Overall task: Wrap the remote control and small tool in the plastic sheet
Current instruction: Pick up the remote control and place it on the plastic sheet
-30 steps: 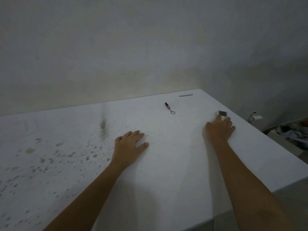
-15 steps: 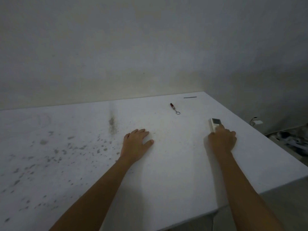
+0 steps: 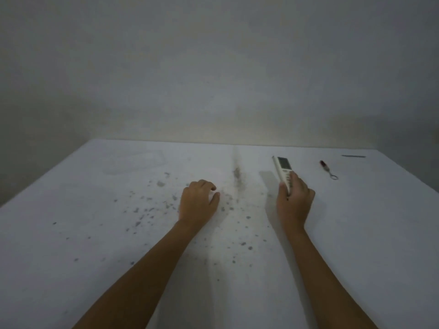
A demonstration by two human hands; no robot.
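Observation:
My right hand (image 3: pixel 294 200) grips a white remote control (image 3: pixel 282 168) by its lower end, lifted off the table with its small screen pointing away from me. A small red-handled tool (image 3: pixel 326 167) with a metal ring lies flat to the right of the remote, apart from my hand. My left hand (image 3: pixel 198 202) rests on the table with its fingers curled in and nothing in it. A faint clear plastic sheet (image 3: pixel 135 163) seems to lie flat at the far left of the table; its outline is hard to make out.
The white table (image 3: pixel 71 245) is speckled with dark spots, and a dark smear (image 3: pixel 236 173) runs from its far edge. A thin dark strip (image 3: pixel 353 156) lies at the far right corner. A plain wall stands right behind the table.
My right hand has picked the remote control up from near the table's right edge and carried it left. My left hand's fingers have curled in. The view has swung left.

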